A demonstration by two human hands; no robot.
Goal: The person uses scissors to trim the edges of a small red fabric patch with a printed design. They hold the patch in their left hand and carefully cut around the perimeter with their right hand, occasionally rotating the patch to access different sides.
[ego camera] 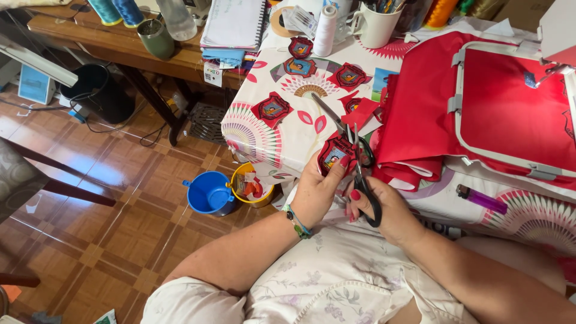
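On the floor, a yellow bucket point(252, 186) is holding scraps beside a blue bucket point(209, 193). At the surface's point(264, 135) near edge, the left hand point(318, 192) is pinching a red patch point(335, 153); the right hand point(390, 210) is closing around black scissors point(363, 180), blades pointing away, upward.

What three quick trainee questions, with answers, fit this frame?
1. True or false: the right hand holds scissors.
2. What does the left hand hold? A) thread spool B) red patch C) lighter
3. Fill in: on the floor beside the blue cup stands a ____ cup.

Key: 1 true. 2 B, the patch. 3 yellow; the yellow cup holds scraps.
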